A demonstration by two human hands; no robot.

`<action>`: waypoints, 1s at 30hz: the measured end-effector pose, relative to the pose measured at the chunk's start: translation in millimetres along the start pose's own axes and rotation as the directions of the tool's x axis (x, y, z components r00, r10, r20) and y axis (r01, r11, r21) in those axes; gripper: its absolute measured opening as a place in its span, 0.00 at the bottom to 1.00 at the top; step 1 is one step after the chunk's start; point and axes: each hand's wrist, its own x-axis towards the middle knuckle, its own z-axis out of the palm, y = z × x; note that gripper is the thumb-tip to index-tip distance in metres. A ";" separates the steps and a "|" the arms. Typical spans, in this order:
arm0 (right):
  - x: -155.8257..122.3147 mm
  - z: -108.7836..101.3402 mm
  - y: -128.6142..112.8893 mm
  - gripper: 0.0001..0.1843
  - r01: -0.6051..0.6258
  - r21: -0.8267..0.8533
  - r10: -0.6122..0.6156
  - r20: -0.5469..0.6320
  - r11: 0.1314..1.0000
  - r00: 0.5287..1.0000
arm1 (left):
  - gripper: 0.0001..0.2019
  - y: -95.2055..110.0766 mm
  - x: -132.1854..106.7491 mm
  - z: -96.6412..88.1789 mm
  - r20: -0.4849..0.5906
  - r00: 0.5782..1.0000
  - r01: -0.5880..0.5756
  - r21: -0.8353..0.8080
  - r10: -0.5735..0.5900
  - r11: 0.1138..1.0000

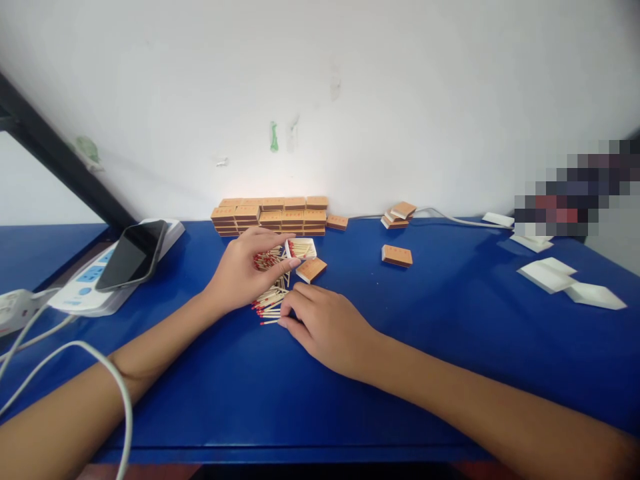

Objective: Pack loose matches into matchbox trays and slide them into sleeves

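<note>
My left hand (255,267) reaches over a loose pile of red-tipped matches (270,259). Its thumb and index finger sit at the near and far sides of a white matchbox tray (301,248), which has matches lying in it. Lower down, my right hand (330,323) has thumb and fingertips pinched at the plain ends of matches (270,313) on the table; how many it grips is hidden. An orange matchbox sleeve (311,270) lies just right of the tray, between the two hands.
Stacked matchboxes (270,217) line the wall. One matchbox (397,255) lies to the right, with a small pile (400,215) behind it. White trays (550,275) lie far right. At left, a phone (133,255) rests on a power strip (95,293), and a white cable (125,400) loops forward.
</note>
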 end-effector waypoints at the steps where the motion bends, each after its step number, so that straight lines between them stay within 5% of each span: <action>1: 0.3 0.2 0.1 0.04 0.002 -0.002 -0.002 0.004 1.000 1.000 | 0.20 -0.1 -0.1 0.1 0.000 1.000 0.000 -0.002 0.000 1.000; 25: 3.9 -9.8 3.9 0.06 -0.030 0.055 0.028 0.038 0.998 0.999 | 0.20 -4.4 -1.7 -0.3 -0.003 1.000 -0.027 -0.016 0.027 1.000; 30: 7.8 -31.2 31.6 0.07 0.005 0.129 0.034 -0.292 0.992 0.956 | 0.21 -7.0 -2.9 -0.4 0.025 0.999 -0.043 -0.003 0.043 0.999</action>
